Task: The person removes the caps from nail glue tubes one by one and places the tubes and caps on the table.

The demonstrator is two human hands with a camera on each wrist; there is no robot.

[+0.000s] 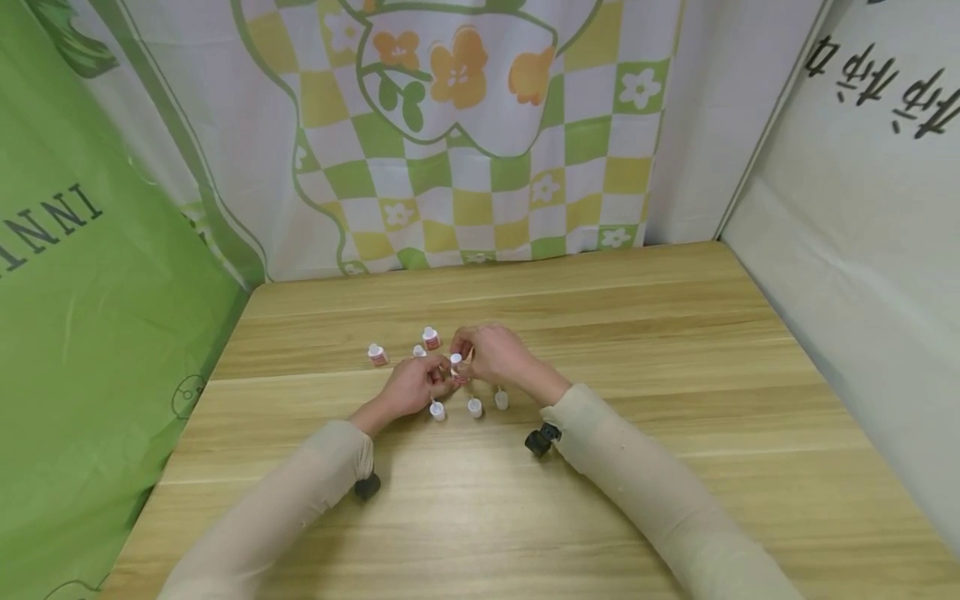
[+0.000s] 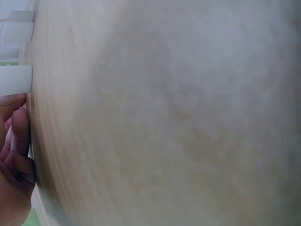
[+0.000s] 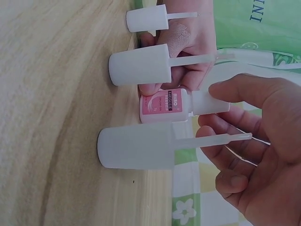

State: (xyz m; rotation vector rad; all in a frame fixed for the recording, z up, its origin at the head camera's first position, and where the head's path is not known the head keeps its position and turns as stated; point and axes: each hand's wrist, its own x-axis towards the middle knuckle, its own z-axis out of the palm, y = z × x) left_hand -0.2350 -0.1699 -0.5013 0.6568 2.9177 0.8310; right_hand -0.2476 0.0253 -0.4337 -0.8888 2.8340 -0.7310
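A small nail glue bottle point(image 3: 164, 104) with a pink label and white cap point(image 3: 207, 102) stands upright between my hands. My left hand point(image 1: 408, 386) holds its body low, with fingertips on its side close to the table. From above, my right hand point(image 1: 497, 354) pinches the cap between thumb and fingers. The cap sits on the bottle neck. Nearer me, three white brush caps stand upside down with brushes pointing up: a left one point(image 1: 437, 411), a middle one point(image 1: 475, 407) and a right one point(image 1: 501, 400). In the left wrist view, curled fingers point(image 2: 19, 132) show beside white caps.
Three uncapped bottles stand beyond my left hand: one at far left point(image 1: 377, 356), one farther back point(image 1: 431, 339), and one partly hidden behind the hand point(image 1: 419, 352). They rest on a wooden table point(image 1: 637, 333). A patterned curtain point(image 1: 480, 200) hangs at its back edge.
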